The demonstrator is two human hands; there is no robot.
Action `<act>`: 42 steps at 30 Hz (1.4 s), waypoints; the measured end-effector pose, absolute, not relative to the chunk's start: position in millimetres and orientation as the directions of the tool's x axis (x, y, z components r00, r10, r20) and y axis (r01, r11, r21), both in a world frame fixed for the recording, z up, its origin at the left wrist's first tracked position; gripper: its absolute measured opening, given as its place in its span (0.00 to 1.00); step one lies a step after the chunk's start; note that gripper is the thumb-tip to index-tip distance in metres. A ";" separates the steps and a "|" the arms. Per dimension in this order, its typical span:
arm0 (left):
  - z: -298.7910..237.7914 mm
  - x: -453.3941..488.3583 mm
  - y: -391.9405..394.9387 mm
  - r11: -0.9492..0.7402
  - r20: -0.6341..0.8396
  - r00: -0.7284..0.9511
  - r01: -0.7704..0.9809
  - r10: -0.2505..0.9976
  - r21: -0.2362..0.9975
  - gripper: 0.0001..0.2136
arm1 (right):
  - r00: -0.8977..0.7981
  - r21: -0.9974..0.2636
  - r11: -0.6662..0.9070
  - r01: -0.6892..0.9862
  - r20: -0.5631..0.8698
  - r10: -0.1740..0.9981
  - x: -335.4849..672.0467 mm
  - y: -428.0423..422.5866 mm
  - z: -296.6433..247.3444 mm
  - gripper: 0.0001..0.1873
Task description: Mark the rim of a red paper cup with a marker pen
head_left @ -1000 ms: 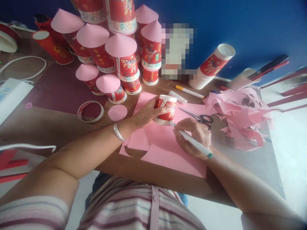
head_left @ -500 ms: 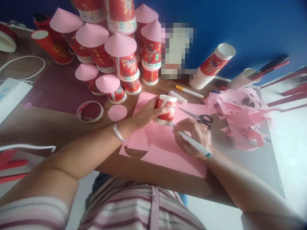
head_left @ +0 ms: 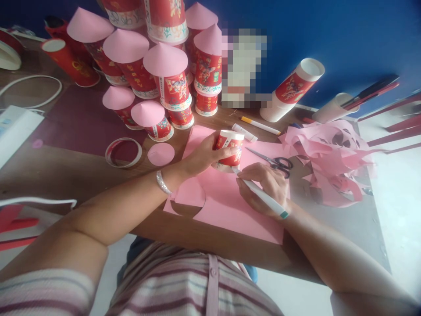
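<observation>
My left hand is closed round a small red-and-white paper cup, held above the pink paper. Between the fingers of my right hand is a white marker pen with a green end. Its tip meets the white band low on the cup, where a few dark marks show. Behind my right hand, scissors with dark handles lie on the pink sheet. A white glue stick and a yellow-and-white marker rest beyond the cup.
Several red cups with pink paper cones stand stacked at the back left. A tape roll and a pink paper disc lie left of the sheet. Pink paper scraps pile up on the right, near a pen holder and stacked cups.
The cup has turned slightly in my left hand, so its printed side strip sits a little further right. My right hand and the marker have barely moved.
</observation>
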State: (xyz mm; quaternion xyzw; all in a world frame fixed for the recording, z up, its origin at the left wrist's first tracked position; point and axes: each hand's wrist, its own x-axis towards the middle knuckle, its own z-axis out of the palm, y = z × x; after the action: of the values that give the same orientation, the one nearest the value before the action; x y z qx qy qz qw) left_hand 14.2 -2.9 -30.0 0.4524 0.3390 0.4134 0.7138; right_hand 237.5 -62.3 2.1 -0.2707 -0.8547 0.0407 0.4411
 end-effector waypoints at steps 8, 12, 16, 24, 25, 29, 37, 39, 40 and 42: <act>-29.3 14.5 -3.9 0.264 -0.114 0.437 -0.301 0.892 0.916 0.34 | -0.464 -0.319 0.844 0.431 0.724 0.510 238.8 -62.6 2.3 0.20; -27.6 14.9 -4.6 0.271 -0.121 0.435 -0.302 0.892 0.914 0.34 | -0.472 -0.300 0.848 0.436 0.727 0.500 238.6 -62.3 2.9 0.18; -25.4 15.0 -5.1 0.279 -0.129 0.434 -0.301 0.891 0.912 0.34 | -0.471 -0.301 0.853 0.426 0.732 0.493 238.6 -62.2 3.1 0.18; -26.3 15.3 -4.2 0.292 -0.146 0.427 -0.300 0.892 0.908 0.36 | -0.479 -0.316 0.855 0.411 0.723 0.498 238.1 -62.7 3.5 0.18; -26.7 15.1 -4.2 0.292 -0.145 0.427 -0.300 0.892 0.908 0.36 | -0.478 -0.317 0.856 0.408 0.725 0.496 238.2 -62.6 3.3 0.18; -28.1 14.3 -4.1 0.275 -0.125 0.439 -0.299 0.890 0.914 0.35 | -0.477 -0.320 0.854 0.410 0.723 0.500 238.5 -62.7 2.2 0.17; -27.8 15.6 -4.1 0.271 -0.124 0.430 -0.301 0.894 0.914 0.36 | -0.474 -0.302 0.836 0.457 0.713 0.517 237.5 -63.5 3.2 0.12; -28.3 15.4 -3.9 0.266 -0.120 0.427 -0.301 0.896 0.916 0.35 | -0.475 -0.304 0.838 0.453 0.714 0.515 237.3 -63.1 3.1 0.12; -28.6 15.1 -3.7 0.262 -0.116 0.426 -0.303 0.897 0.916 0.35 | -0.474 -0.303 0.839 0.452 0.715 0.514 237.3 -62.9 3.0 0.12; -29.0 14.7 -3.4 0.259 -0.110 0.430 -0.305 0.896 0.917 0.34 | -0.472 -0.299 0.840 0.453 0.719 0.511 237.6 -62.4 2.4 0.12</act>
State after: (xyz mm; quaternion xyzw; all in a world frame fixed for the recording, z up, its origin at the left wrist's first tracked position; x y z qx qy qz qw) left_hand 14.7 -3.4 -29.0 0.4434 0.3334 0.4171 0.7199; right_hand 237.6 -62.4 2.4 -0.2811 -0.8573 0.0333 0.4300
